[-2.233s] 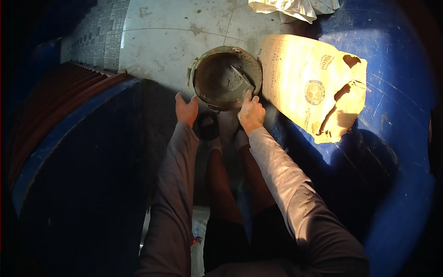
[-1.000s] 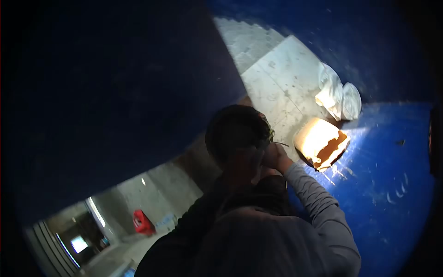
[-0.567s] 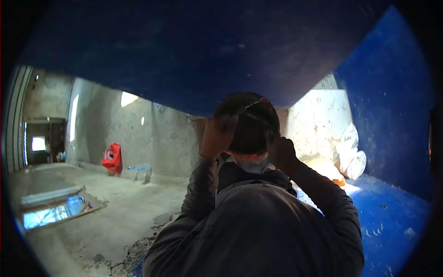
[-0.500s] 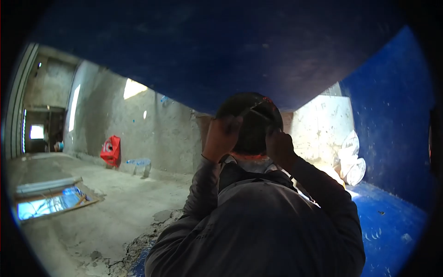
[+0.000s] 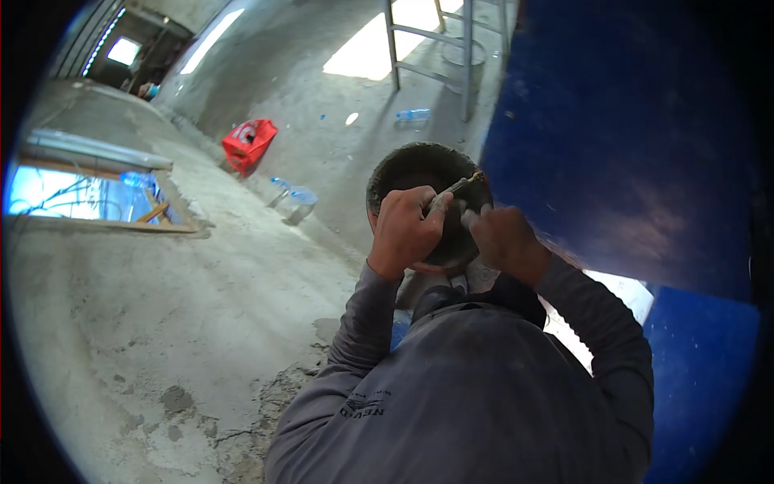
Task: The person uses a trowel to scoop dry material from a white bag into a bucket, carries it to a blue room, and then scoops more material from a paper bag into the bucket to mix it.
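Note:
A round dark bucket (image 5: pixel 415 155) with a grey-coated inside is in front of my body, below my hands. My left hand (image 5: pixel 405 230) is closed around a thin, dirty, rod-like tool (image 5: pixel 458 187), which points up and right across the bucket's opening. Close to the right side of the bucket is my right hand (image 5: pixel 508 244), its fingers curled together. Whatever those fingers hold, if anything, is hidden.
Large blue panels (image 5: pixel 621 145) stand at the right. A metal ladder (image 5: pixel 429 74) is at the top. A red bag (image 5: pixel 248 145) and plastic bottles (image 5: pixel 413 115) lie beyond the rough concrete ledge (image 5: pixel 201 298). A framed opening (image 5: pixel 85 194) is at the left.
The view has turned, so the blue panel has shifted from the top to the right and the ladder has come into view. The hands and the thin tool now show more clearly.

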The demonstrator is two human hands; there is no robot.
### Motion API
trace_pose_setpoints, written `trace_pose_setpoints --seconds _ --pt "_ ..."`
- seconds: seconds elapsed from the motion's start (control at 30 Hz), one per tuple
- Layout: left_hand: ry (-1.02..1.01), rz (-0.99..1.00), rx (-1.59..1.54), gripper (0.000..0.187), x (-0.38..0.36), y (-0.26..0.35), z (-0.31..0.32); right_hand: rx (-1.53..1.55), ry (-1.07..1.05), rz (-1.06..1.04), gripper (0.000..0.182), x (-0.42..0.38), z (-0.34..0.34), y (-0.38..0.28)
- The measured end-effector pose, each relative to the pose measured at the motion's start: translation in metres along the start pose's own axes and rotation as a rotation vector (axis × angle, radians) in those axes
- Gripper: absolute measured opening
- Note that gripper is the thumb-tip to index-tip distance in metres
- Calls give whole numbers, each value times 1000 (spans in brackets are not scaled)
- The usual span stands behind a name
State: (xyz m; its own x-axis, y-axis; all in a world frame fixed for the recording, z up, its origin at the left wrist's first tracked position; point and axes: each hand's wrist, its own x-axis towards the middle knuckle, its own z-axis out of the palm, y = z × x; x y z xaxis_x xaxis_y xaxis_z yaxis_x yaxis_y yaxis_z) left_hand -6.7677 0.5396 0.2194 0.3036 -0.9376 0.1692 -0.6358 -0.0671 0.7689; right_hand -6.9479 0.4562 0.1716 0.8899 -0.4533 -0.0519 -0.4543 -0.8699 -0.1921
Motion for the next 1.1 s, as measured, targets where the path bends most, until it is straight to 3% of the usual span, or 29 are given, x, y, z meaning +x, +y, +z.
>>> trace_pose_setpoints --seconds 0.13,0.2,0.3,0.33,0.47,0.53,0.57,0.67,0.77,0.83,0.9,1.0,1.03,1.1 --pt "173 -52 72 38 5 -32 -68 -16 135 -153 16 103 16 -41" --pt "262 -117 141 37 13 -53 -105 -84 -125 -321 17 160 35 -66" --pt "380 -219 251 37 32 -113 -154 22 -280 -449 20 223 27 -89" --pt "418 -244 278 38 37 -133 -169 64 -375 -501 29 249 30 -92" --pt "452 -311 387 41 48 -211 -200 370 -398 -729 44 335 125 -83" --pt "452 -366 420 40 54 -245 -205 461 -922 -462 42 368 143 -100" --pt "463 -360 447 39 57 -271 -208 625 -1024 -344 39 377 149 -104" --pt "462 -443 449 36 69 -321 -235 574 -1124 -373 38 431 152 -137" --pt "359 -600 396 37 79 -341 -282 774 -1160 -388 35 491 187 -156" --pt "259 -699 240 39 86 -355 -306 1134 -1025 -446 34 523 191 -180" --pt "312 -671 232 39 103 -373 -328 974 -1089 -440 33 581 161 -193" --pt "374 -714 155 40 124 -399 -370 1076 -1175 -51 36 648 146 -200" --pt "384 -714 155 40 133 -408 -386 1068 -1175 -57 36 667 137 -202" --pt "454 -737 111 43 158 -429 -419 989 -740 -208 36 710 110 -205"
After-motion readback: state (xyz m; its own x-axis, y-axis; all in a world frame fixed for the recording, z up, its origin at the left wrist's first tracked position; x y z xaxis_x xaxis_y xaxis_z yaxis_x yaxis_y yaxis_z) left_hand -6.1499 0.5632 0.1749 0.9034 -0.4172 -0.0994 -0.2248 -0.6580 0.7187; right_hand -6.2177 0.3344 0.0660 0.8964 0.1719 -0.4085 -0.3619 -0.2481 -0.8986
